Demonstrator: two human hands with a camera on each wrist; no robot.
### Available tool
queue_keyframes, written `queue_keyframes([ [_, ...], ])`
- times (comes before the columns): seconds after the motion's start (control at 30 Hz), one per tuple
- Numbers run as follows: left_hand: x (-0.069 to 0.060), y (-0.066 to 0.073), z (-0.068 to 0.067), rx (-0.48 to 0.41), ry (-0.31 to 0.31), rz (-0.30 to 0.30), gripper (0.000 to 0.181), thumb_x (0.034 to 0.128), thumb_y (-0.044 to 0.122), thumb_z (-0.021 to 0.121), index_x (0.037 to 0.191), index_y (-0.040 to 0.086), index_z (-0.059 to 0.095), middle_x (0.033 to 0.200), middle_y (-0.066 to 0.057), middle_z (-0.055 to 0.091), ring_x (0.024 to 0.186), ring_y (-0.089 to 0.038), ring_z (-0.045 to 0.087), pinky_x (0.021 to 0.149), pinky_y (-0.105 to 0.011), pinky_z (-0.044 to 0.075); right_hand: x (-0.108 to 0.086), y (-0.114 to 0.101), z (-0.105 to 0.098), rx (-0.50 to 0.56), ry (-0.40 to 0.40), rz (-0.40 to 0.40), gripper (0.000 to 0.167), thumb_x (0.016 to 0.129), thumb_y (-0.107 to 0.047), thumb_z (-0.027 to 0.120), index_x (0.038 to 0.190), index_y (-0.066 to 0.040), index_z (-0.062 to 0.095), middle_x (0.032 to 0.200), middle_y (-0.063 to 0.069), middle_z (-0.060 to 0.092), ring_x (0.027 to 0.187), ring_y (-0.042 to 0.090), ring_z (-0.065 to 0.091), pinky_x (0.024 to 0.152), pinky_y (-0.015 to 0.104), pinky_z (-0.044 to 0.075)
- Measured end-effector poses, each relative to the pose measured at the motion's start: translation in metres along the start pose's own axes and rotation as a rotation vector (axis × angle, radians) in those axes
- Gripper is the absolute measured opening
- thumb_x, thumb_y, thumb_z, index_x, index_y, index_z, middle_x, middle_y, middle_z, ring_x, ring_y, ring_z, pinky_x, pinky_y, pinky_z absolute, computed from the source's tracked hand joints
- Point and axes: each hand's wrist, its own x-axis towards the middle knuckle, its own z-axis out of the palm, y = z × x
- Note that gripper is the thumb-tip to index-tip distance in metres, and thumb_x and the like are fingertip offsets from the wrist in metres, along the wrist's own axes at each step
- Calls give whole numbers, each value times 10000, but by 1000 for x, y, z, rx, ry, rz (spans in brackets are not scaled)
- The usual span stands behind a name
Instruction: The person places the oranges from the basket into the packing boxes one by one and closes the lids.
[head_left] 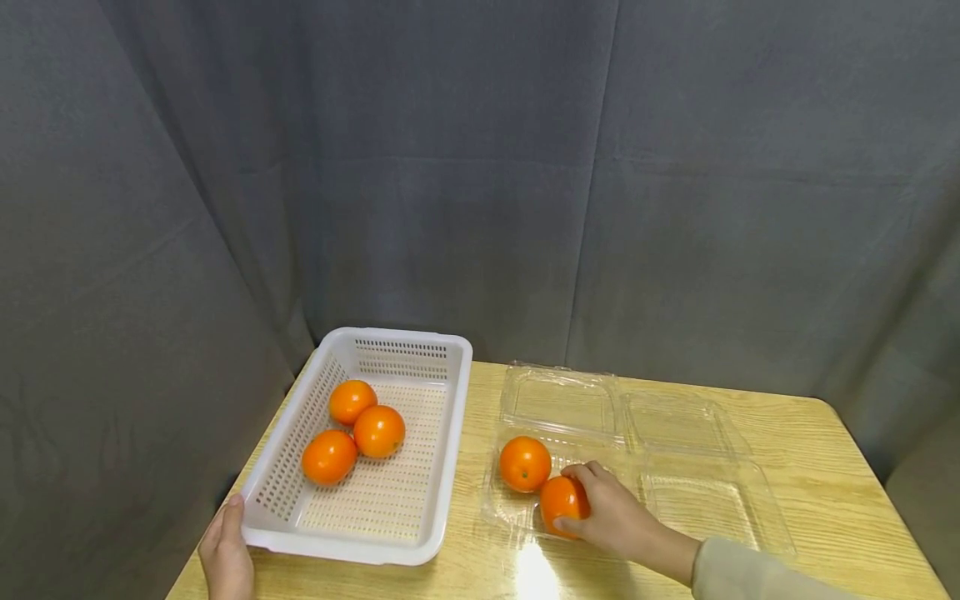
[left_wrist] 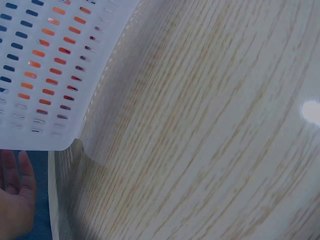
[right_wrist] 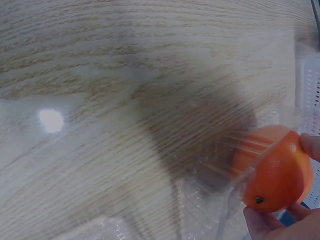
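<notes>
In the head view, my right hand (head_left: 611,512) grips an orange (head_left: 562,505) between thumb and fingers, in the near part of an open clear plastic clamshell container (head_left: 513,515). Another orange (head_left: 524,464) sits beside it in the same container. The right wrist view shows the gripped orange (right_wrist: 275,172) low against the container's clear wall, with fingertips on its side and underneath. At the near left corner of a white perforated basket (head_left: 345,546), my left hand (head_left: 227,558) rests with its fingertips at the rim. Three oranges (head_left: 379,432) lie together in that basket.
A second open clear clamshell container (head_left: 705,508) stands to the right, with no fruit in it. Both containers and the basket are on a light wood table (head_left: 817,467). Grey curtains (head_left: 465,233) hang behind the table and at its sides.
</notes>
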Motion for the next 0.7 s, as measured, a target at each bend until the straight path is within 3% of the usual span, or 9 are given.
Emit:
queue_keyframes([
  [0.23,0,1,-2,60,-9,-20,280,1046,315,465,864,378,668,853,287,621,890,82,537,809,-57,351,0,0,3,-14,-5,-4,624,735,-289,885,1211,-9,592,1096,92,581,964,254,592,816,481,537],
  [0.7,0,1,-2,57,-3,-12,318,1048,282,456,832,375,670,838,287,625,866,87,544,798,-60,353,3,-5,-3,-44,13,-55,641,781,-304,855,1274,-13,568,1195,141,577,1085,330,583,903,530,510],
])
